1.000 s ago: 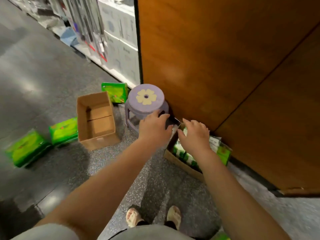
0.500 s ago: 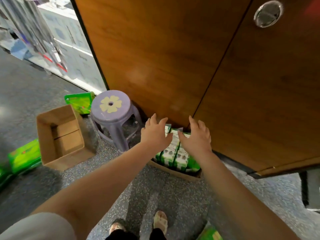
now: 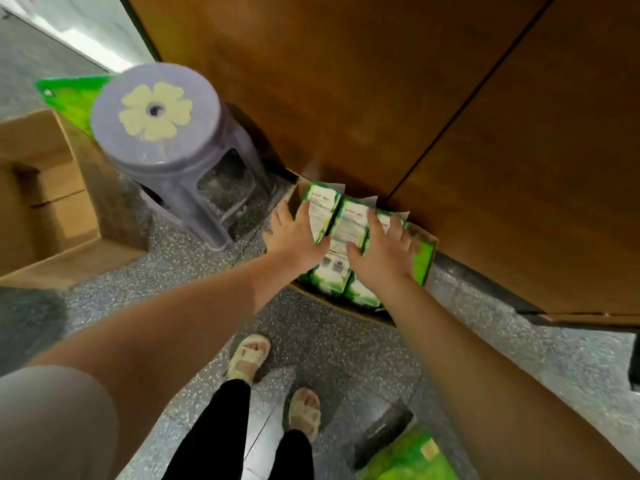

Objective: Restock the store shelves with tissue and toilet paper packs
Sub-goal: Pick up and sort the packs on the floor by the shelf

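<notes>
While both hands reach down, left hand [image 3: 294,237] and right hand [image 3: 384,254] lie flat, fingers spread, on glossy green-white packs [image 3: 341,220] filling an open cardboard box [image 3: 424,258] on speckled floor [image 3: 339,348], tight against the wood panel [image 3: 346,98]. Round lilac plastic stool [image 3: 156,116] stands just left; floor toward the feet is free.

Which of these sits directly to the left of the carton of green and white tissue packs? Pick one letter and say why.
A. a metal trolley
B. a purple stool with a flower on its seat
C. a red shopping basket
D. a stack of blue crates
B: the purple stool with a pale flower on its seat stands on the floor just left of the carton that both hands reach into.
</notes>
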